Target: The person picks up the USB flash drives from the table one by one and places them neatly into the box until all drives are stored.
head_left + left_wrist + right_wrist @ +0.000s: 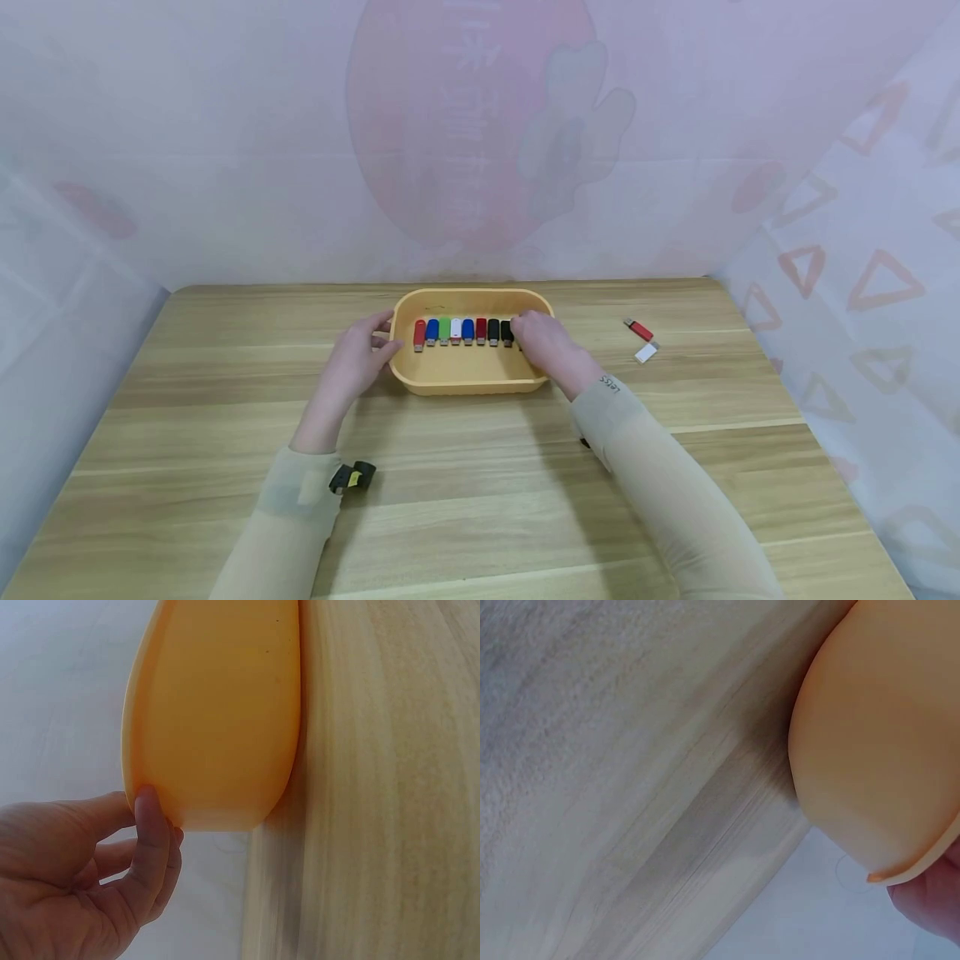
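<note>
Left hand [358,354] steadying yellow tray [457,382], right hand [546,343] over black drive [506,332], grip seemingly hidden

Head view: we look forward and down from above the near side of the yellow tray [465,379], taking in the whole table [480,492].
Left wrist view: very near the tray's [217,727] outer wall, at its left end.
Right wrist view: equally near, at its [877,742] right end.
Shared: the tray appears in all three.
</note>
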